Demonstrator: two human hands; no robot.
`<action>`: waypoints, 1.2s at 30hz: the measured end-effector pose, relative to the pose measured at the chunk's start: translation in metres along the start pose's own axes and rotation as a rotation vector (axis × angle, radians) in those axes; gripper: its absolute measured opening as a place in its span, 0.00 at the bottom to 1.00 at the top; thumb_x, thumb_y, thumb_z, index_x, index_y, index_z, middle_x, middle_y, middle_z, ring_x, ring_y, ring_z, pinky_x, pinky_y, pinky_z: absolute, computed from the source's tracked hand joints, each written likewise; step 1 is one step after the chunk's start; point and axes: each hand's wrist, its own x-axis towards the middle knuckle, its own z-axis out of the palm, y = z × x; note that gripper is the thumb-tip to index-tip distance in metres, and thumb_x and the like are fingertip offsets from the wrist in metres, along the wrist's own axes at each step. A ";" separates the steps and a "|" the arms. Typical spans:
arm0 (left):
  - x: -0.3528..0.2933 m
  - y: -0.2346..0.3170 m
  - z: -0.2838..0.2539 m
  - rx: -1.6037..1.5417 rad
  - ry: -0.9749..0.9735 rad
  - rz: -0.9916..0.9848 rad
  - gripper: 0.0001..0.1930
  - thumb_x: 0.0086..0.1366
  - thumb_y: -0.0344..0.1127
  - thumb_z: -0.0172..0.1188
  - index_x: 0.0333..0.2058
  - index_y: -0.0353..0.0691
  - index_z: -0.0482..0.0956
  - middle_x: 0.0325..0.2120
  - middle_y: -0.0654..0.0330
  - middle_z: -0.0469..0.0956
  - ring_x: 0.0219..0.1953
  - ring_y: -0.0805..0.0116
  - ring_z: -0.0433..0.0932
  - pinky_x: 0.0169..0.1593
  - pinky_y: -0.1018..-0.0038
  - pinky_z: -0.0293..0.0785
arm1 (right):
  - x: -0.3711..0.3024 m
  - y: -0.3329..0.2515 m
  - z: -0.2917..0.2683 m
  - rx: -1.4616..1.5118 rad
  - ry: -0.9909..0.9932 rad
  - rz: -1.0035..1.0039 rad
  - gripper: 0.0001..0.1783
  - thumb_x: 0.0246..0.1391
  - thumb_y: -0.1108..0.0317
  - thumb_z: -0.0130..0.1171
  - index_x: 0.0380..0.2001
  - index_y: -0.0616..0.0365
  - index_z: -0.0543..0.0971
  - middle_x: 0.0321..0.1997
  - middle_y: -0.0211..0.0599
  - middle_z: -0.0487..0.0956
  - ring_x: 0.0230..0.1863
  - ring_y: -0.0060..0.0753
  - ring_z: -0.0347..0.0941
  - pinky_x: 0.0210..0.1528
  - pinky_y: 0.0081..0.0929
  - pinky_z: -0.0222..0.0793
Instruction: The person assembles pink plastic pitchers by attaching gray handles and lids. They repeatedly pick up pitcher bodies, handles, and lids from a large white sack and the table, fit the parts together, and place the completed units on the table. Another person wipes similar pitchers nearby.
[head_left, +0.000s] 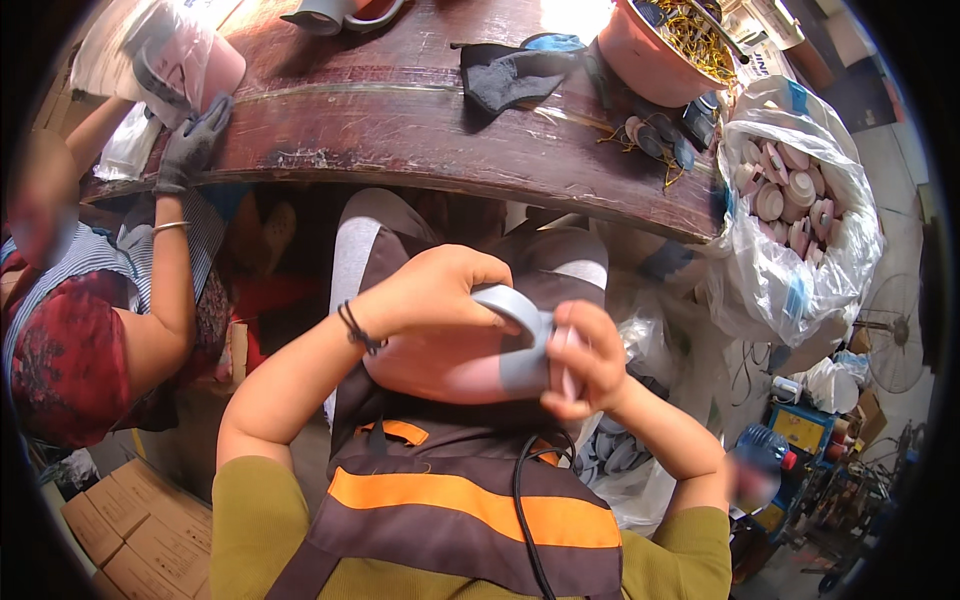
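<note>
A pink jug [425,368] with a grey collar and grey handle [512,304] lies on its side over my lap, its top end toward the right. My left hand [440,288] is closed on it, with fingers at the handle. At the grey collar, my right hand [590,358] has its fingers wrapped round a pink lid [568,368], pressed against the jug's end. Motion blurs the lid and jug somewhat, so I cannot tell how the lid is seated.
Ahead stands a dark red table [380,120] with a grey cloth [515,78] and a pink tub [655,55] of wiry parts. A plastic bag [740,270] of pink lids is at right. At left a co-worker's gloved hand [190,150] touches another pink jug [215,65]. Cartons [140,515] sit behind.
</note>
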 end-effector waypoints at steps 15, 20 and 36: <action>0.014 -0.009 -0.014 -0.136 -0.137 0.050 0.12 0.49 0.35 0.64 0.33 0.35 0.80 0.25 0.56 0.80 0.29 0.67 0.79 0.35 0.72 0.73 | 0.004 -0.016 0.013 -0.063 0.091 0.045 0.30 0.42 0.56 0.64 0.49 0.59 0.75 0.51 0.52 0.72 0.48 0.51 0.72 0.50 0.43 0.69; 0.053 -0.033 -0.001 -0.309 -0.404 0.098 0.10 0.49 0.29 0.61 0.32 0.33 0.79 0.27 0.62 0.79 0.32 0.75 0.75 0.41 0.77 0.71 | 0.051 -0.035 0.020 0.035 -0.088 -0.594 0.15 0.51 0.61 0.57 0.43 0.48 0.79 0.46 0.38 0.77 0.44 0.39 0.75 0.45 0.35 0.73; 0.016 0.002 0.006 0.194 0.108 0.180 0.16 0.53 0.41 0.67 0.31 0.34 0.76 0.27 0.51 0.79 0.31 0.57 0.80 0.34 0.68 0.74 | 0.016 0.014 -0.016 0.085 -0.198 0.716 0.43 0.51 0.52 0.60 0.65 0.58 0.57 0.60 0.54 0.68 0.60 0.46 0.67 0.60 0.34 0.60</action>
